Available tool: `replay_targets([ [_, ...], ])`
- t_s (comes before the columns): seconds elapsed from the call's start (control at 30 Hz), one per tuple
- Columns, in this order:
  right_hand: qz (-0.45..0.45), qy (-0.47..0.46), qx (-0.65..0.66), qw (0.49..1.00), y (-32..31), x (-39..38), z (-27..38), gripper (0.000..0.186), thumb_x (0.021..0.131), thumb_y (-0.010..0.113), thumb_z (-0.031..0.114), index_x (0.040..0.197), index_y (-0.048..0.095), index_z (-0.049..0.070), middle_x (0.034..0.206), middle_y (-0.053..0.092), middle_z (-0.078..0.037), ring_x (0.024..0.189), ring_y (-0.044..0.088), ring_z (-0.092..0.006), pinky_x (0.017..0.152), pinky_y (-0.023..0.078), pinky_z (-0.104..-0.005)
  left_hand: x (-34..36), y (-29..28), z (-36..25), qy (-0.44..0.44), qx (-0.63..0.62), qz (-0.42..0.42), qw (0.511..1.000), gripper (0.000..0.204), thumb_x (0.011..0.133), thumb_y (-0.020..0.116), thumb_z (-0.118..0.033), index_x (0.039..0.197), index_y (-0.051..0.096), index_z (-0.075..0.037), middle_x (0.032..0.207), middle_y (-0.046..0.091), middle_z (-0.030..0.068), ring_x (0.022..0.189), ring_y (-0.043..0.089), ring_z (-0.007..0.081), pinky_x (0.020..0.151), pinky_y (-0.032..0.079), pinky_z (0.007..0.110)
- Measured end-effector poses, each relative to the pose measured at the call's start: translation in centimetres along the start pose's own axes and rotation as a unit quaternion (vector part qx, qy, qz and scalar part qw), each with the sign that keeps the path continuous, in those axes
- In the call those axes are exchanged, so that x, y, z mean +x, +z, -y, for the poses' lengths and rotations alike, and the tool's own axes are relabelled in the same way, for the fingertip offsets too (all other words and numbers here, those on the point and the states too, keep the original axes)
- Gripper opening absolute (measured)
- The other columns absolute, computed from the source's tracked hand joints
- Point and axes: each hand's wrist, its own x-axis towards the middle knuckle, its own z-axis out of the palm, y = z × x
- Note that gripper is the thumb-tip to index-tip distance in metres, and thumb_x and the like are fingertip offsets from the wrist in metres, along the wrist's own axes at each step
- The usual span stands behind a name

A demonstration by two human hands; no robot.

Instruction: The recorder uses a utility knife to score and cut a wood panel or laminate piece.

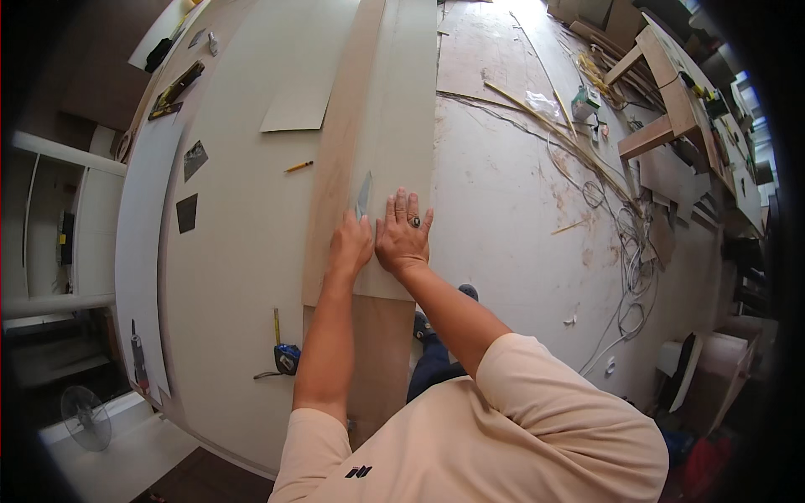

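Observation:
My left hand [350, 241] is closed at the seam between a long wooden strip [334, 142] and a pale sheet [404, 109]. From its fingertips a thin, grey, pointed blade-like piece [364, 194] sticks out, pointing away from me; its exact kind cannot be made out. Beside it, my right hand [404, 236] lies flat on the pale sheet with fingers spread, a ring on one finger. A yellow pencil [298, 167] rests on the bench surface to the left. Nearer me, left of my left forearm, sits a blue and black tape measure [287, 359] with some yellow tape out.
Two dark square pieces [186, 214] and a yellow-black tool [176, 90] lie on the left. A fan [85, 417] stands lower left. Across the floor at right run tangled cables [631, 260] and a long stick [537, 117], near a green-white box [585, 102] and a wooden stand [650, 136].

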Motion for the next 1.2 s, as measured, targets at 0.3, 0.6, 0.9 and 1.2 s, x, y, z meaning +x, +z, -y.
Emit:
replay_targets([
  [0.3,0.002,0.017,0.009,1.000,0.3,0.1,-0.1,0.057,0.100,0.038,0.035,0.150,0.037,0.007,0.163,0.020,-0.009,0.151,0.014,-0.0308,0.109,0.014,-0.0678,5.1,0.8,-2.6,-0.022,0.068,0.023,0.997,0.036,0.100,0.043,-0.030,0.116,0.047,0.002,0.104,0.063,0.0353,0.099,0.061,0.0510,0.088,0.048,0.056],
  [0.6,-0.035,0.002,-0.033,0.999,1.1,0.5,-0.4,0.055,0.099,0.040,0.033,0.148,0.040,0.008,0.163,0.023,-0.008,0.150,0.017,-0.0299,0.103,0.022,-0.0670,1.6,0.5,-2.4,-0.061,0.135,0.064,0.987,0.034,0.101,0.045,-0.026,0.116,0.042,0.004,0.105,0.065,0.0326,0.101,0.064,0.0473,0.089,0.051,0.052],
  [0.9,0.018,0.018,-0.038,0.999,0.0,0.4,0.2,0.055,0.102,0.035,0.034,0.151,0.034,0.010,0.164,0.019,-0.006,0.151,0.013,-0.0283,0.108,0.021,-0.0644,-5.1,0.2,0.9,-0.053,0.115,0.076,0.989,0.032,0.101,0.044,-0.028,0.111,0.040,0.003,0.098,0.065,0.0343,0.094,0.063,0.0506,0.085,0.050,0.056],
  [1.2,-0.009,0.011,-0.032,0.999,1.0,0.0,0.4,0.054,0.102,0.037,0.036,0.150,0.037,0.011,0.164,0.019,-0.005,0.151,0.015,-0.0283,0.107,0.021,-0.0651,-5.7,0.6,1.9,-0.031,0.124,0.049,0.991,0.033,0.101,0.046,-0.027,0.110,0.041,0.005,0.090,0.067,0.0317,0.088,0.066,0.0482,0.080,0.054,0.054],
])
